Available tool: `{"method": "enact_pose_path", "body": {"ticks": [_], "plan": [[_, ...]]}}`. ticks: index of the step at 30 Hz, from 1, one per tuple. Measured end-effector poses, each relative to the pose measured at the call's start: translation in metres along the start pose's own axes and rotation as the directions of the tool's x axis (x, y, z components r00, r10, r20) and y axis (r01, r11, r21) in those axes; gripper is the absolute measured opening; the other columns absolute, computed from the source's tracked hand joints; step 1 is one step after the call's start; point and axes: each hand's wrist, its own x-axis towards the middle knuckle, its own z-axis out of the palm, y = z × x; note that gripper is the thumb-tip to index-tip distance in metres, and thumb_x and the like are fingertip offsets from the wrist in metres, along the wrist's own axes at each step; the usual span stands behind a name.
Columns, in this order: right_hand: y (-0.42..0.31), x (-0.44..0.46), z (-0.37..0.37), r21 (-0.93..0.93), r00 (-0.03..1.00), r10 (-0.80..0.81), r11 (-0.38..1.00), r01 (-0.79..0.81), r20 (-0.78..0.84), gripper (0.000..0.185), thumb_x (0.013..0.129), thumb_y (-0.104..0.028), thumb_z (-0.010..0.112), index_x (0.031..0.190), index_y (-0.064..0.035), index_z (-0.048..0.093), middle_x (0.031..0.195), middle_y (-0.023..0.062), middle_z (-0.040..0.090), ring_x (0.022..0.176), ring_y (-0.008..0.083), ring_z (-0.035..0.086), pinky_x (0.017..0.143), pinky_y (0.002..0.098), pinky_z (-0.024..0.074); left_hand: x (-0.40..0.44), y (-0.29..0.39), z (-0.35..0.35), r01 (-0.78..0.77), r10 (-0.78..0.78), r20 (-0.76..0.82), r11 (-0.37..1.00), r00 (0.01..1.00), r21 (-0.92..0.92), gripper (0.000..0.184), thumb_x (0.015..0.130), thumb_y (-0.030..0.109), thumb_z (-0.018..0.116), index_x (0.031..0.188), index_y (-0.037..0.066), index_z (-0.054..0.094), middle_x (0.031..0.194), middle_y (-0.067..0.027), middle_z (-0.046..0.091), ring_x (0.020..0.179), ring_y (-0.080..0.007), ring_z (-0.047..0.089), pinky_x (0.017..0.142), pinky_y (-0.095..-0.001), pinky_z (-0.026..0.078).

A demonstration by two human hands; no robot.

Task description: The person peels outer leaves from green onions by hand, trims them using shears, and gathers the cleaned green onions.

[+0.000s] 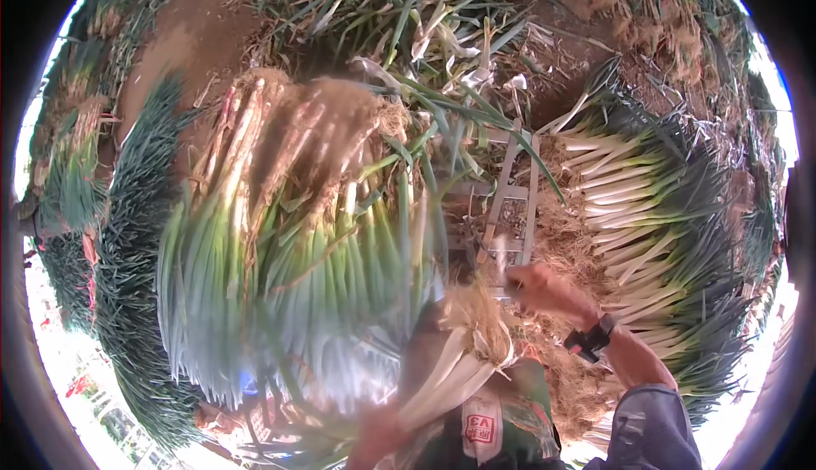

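Observation:
My left hand (376, 434), smeared by motion at the bottom, is closed around a few green onions (444, 378). Their white stalks slant up to the right, and the shaggy roots lie close to my lap. My right hand (544, 288), with a black band (590, 339) on its wrist, is up beside those roots. Its fingers are curled; a pale blur shows at their tips, too unclear to name. To the left stands a large heap of green onions (314, 249), brown roots upward. On the right, white-stemmed green onions (633, 240) lie in a long row, roots toward me.
A slatted frame (527, 189) sits between the heap and the row. Loose leaves and peelings (425, 19) litter the soil beyond. Another long pile of green onions (140, 274) runs along the far left, with root-up bundles (654, 19) at the upper right.

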Motion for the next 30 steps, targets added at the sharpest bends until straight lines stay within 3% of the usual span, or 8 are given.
{"method": "enact_pose_path", "body": {"ticks": [3, 7, 14, 16, 18, 23, 27, 30], "plan": [[-0.01, -0.005, 0.027, -0.051, 0.982, -0.136, 0.988, 0.144, 0.133, 0.028, 0.097, -0.031, 0.065, 0.086, -0.0053, 0.065, 0.072, 0.012, 0.065, 0.06, 0.0236, 0.065, 0.053, 0.0387, 0.051, 0.001, 0.001, 0.003, 0.018, -0.022, 0.052, 0.997, 0.998, 0.072, 0.054, 0.066, 0.039, 0.082, 0.109, 0.008, 0.068, 0.096, -0.0191, 0.074, 0.09, -0.0402, 0.072, 0.081, -0.0491, 0.058], [-0.065, -0.001, 0.022, -0.253, 0.836, 0.207, 0.964, -0.084, 0.508, 0.043, 0.091, -0.05, 0.064, 0.093, -0.0076, 0.069, 0.077, 0.017, 0.067, 0.074, 0.0361, 0.067, 0.068, 0.0483, 0.0511, 0.001, 0.007, -0.001, 0.018, -0.027, 0.054, 0.989, 0.998, 0.146, 0.052, 0.067, 0.038, 0.081, 0.109, 0.009, 0.068, 0.097, -0.0192, 0.074, 0.09, -0.0399, 0.072, 0.082, -0.0503, 0.057], [-0.018, -0.027, 0.07, -0.215, 0.965, -0.247, 0.941, 0.261, 0.088, 0.015, 0.087, -0.021, 0.066, 0.079, -0.0083, 0.065, 0.075, 0.0136, 0.065, 0.062, 0.0269, 0.062, 0.053, 0.0407, 0.0473, 0.005, -0.003, 0.013, 0.036, -0.039, 0.03, 0.995, 0.999, 0.096, 0.055, 0.067, 0.04, 0.083, 0.11, 0.009, 0.069, 0.094, -0.0175, 0.074, 0.084, -0.0384, 0.073, 0.077, -0.0505, 0.058], [0.004, -0.015, 0.05, -0.618, 0.977, -0.214, 0.769, 0.166, -0.004, 0.011, 0.087, -0.014, 0.064, 0.078, -0.0087, 0.065, 0.072, 0.0104, 0.063, 0.056, 0.0222, 0.057, 0.049, 0.0357, 0.0454, 0.002, 0.01, 0.0, 0.043, -0.046, 0.025, 0.993, 0.999, 0.114, 0.056, 0.067, 0.04, 0.084, 0.111, 0.009, 0.069, 0.091, -0.0172, 0.074, 0.082, -0.0384, 0.073, 0.076, -0.0506, 0.058], [0.02, -0.009, 0.027, -0.484, 0.975, 0.086, 0.857, -0.177, -0.204, 0.02, 0.085, -0.01, 0.064, 0.102, -0.0136, 0.074, 0.079, 0.0074, 0.069, 0.064, 0.0228, 0.064, 0.053, 0.036, 0.0505, -0.004, 0.014, -0.006, 0.033, -0.033, 0.003, 0.993, 0.999, 0.115, 0.057, 0.067, 0.039, 0.084, 0.113, 0.009, 0.069, 0.09, -0.0173, 0.074, 0.081, -0.0387, 0.073, 0.076, -0.051, 0.058], [0.034, -0.012, 0.038, -0.139, 0.987, -0.123, 0.981, 0.138, 0.107, 0.018, 0.089, -0.026, 0.069, 0.096, -0.0095, 0.074, 0.082, 0.0105, 0.071, 0.072, 0.0241, 0.069, 0.061, 0.0377, 0.0543, -0.003, 0.014, -0.006, 0.027, -0.025, -0.025, 0.996, 0.999, 0.088, 0.054, 0.067, 0.037, 0.084, 0.111, 0.009, 0.069, 0.089, -0.0194, 0.073, 0.082, -0.0408, 0.072, 0.076, -0.0513, 0.057], [-0.049, -0.006, 0.031, -0.212, 0.855, 0.3, 0.95, -0.229, 0.423, 0.033, 0.089, -0.04, 0.073, 0.091, -0.007, 0.076, 0.085, 0.0145, 0.073, 0.075, 0.0302, 0.071, 0.067, 0.0419, 0.0549, -0.001, 0.005, 0.006, 0.001, -0.001, -0.028, 1.0, 1.0, 0.017, 0.051, 0.067, 0.036, 0.083, 0.108, 0.008, 0.069, 0.086, -0.0193, 0.073, 0.08, -0.0413, 0.071, 0.076, -0.0509, 0.057], [-0.006, -0.024, 0.077, -0.09, 0.958, 0.005, 0.996, 0.022, 0.285, 0.033, 0.087, -0.038, 0.073, 0.081, -0.0058, 0.072, 0.083, 0.0157, 0.071, 0.076, 0.0347, 0.07, 0.065, 0.0432, 0.0529, 0.0, 0.003, 0.01, 0.013, -0.011, -0.026, 0.997, 1.0, 0.079, 0.05, 0.068, 0.036, 0.083, 0.107, 0.009, 0.068, 0.084, -0.0181, 0.073, 0.079, -0.0408, 0.071, 0.076, -0.0506, 0.057]]}}
